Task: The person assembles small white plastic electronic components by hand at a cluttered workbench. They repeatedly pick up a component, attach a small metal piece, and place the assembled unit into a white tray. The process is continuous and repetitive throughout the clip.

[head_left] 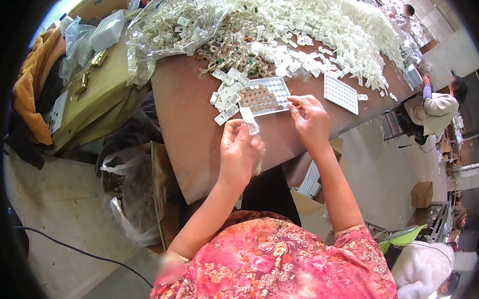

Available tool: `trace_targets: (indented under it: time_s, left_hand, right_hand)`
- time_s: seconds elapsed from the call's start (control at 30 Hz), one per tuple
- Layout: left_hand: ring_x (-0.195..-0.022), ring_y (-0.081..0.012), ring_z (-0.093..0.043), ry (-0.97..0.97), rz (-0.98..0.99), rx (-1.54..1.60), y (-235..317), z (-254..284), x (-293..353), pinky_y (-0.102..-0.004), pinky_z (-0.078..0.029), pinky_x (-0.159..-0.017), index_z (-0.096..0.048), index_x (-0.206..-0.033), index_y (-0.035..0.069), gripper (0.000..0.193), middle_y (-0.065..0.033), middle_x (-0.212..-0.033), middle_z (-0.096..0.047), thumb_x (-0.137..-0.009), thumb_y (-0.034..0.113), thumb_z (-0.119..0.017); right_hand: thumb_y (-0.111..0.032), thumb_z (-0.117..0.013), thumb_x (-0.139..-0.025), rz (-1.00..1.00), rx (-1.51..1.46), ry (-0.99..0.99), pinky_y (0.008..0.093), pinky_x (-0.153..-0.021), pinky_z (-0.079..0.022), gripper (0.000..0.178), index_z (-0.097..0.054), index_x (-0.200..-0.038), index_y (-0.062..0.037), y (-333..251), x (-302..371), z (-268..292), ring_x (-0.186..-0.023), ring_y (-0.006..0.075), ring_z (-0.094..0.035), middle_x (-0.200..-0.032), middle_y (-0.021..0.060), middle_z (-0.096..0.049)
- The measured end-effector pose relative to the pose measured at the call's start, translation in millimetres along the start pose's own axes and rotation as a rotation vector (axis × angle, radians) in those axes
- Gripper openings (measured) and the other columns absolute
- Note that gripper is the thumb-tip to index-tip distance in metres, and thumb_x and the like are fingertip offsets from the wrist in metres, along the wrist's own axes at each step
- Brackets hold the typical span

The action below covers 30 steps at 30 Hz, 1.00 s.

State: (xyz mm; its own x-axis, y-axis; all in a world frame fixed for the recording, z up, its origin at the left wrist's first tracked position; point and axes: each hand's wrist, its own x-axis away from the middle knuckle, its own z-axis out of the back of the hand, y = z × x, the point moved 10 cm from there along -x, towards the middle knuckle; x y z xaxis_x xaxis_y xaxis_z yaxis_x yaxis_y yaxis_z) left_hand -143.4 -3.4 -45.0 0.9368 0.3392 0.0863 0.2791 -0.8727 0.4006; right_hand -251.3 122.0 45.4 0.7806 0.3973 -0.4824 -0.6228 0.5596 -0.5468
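Note:
My left hand is closed on a small clear-and-white plastic case, held upright over the front of the table. Some thin strands hang by its fingers. My right hand is pinched at the right edge of a white tray; whatever sits between its fingertips is too small to tell. Round brownish discs fill part of that tray's pockets, and others are bare. Left of the tray lies a loose group of the same white plastic cases.
A second white tray lies to the right. Heaped white cases cover the table's far side, beside tangled brownish pieces and a clear bag. Below stand an open carton and a plastic bag. A person sits at right.

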Motion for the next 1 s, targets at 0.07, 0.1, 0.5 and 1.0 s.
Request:
trace_targets:
  time_s: [0.07,0.1,0.5,1.0]
  left_hand:
    - [-0.071,-0.0118,-0.054,0.003,0.029,-0.046,-2,4,1,-0.0278,-0.048,-0.065,-0.046,-0.107,0.011,0.017,-0.0023,-0.092,-0.057,-0.097,0.019,-0.058]
    - [-0.073,-0.0117,-0.055,0.008,0.022,-0.05,-1,6,1,-0.0267,-0.048,-0.064,-0.046,-0.107,0.011,0.018,-0.0016,-0.091,-0.057,-0.096,0.019,-0.058]
    - [-0.083,-0.0177,-0.061,-0.007,-0.002,0.018,-2,3,0,-0.0238,-0.047,-0.067,-0.05,-0.112,0.008,0.014,-0.0146,-0.105,-0.062,-0.099,0.013,-0.053]
    - [-0.084,-0.0164,-0.06,-0.028,0.027,0.051,-5,5,-1,-0.0281,-0.049,-0.072,-0.052,-0.111,0.01,0.015,-0.0108,-0.102,-0.062,-0.098,0.016,-0.055]
  right_hand:
    - [-0.015,-0.071,-0.08,0.082,0.107,-0.031,0.0382,-0.076,-0.049,0.015,-0.07,-0.092,-0.0071,1,-5,-10,-0.086,0.028,-0.061,-0.085,0.0082,-0.064]
    - [-0.016,-0.071,-0.079,0.111,0.17,-0.06,0.0387,-0.076,-0.049,0.014,-0.07,-0.091,-0.0075,0,-5,-16,-0.087,0.028,-0.061,-0.085,0.008,-0.064]
    - [-0.005,-0.063,-0.083,0.2,-0.063,-0.153,0.039,-0.066,-0.052,0.007,-0.066,-0.089,-0.0042,-6,-41,-36,-0.073,0.0312,-0.064,-0.084,0.0137,-0.065]
    - [-0.006,-0.064,-0.08,0.314,0.093,-0.484,0.0371,-0.072,-0.052,0.01,-0.068,-0.088,-0.0028,-15,-73,-91,-0.078,0.0293,-0.065,-0.083,0.0131,-0.066]
